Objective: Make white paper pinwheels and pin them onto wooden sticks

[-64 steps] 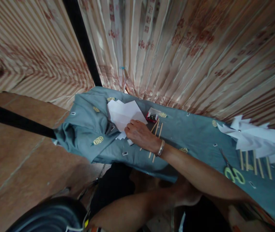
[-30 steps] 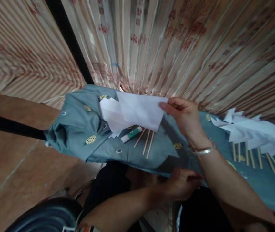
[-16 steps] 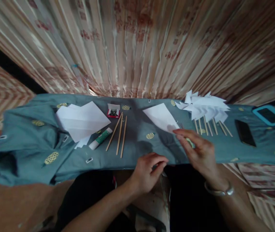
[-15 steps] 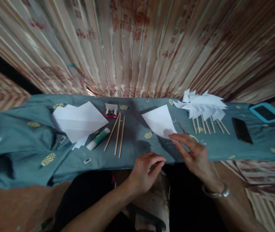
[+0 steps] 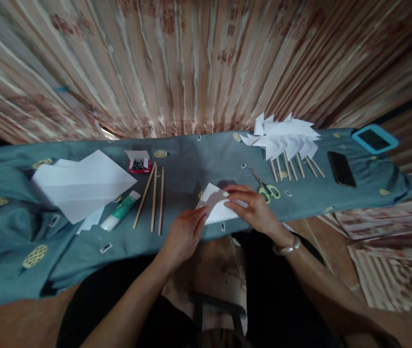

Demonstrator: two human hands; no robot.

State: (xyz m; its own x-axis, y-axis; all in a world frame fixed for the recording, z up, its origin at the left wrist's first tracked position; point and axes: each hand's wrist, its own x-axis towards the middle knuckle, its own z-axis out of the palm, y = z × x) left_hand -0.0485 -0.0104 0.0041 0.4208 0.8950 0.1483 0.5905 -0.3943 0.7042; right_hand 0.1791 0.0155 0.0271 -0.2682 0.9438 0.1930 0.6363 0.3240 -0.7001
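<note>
Both hands worked just inside the near edge of the cloth (image 5: 191,159), forearms crossing it. Beyond them the cloth spread as far as the curtain (image 5: 209,72), bounded by three sticks (image 5: 161,200) outside the left hand (image 5: 182,236) and scissors (image 5: 269,191) close outside the right hand (image 5: 258,212). The white sheet (image 5: 220,212) lay between the hands. The right hand, partly curled, held its bent-over part between thumb and fingers; the left had its digits nearly together at the other side, though whether they pinched or only pressed, I could not tell.

The covered surface ran long to either side, wrinkled past the left hand. Farther that way were a green-and-white glue stick (image 5: 121,211), an open red box (image 5: 139,164) of small dark pieces, and flat, creased papers (image 5: 86,186). Past the right hand, pointed paper pinwheels (image 5: 289,137) overlapped on slim wooden sticks, near a dark, smooth phone (image 5: 341,168).
</note>
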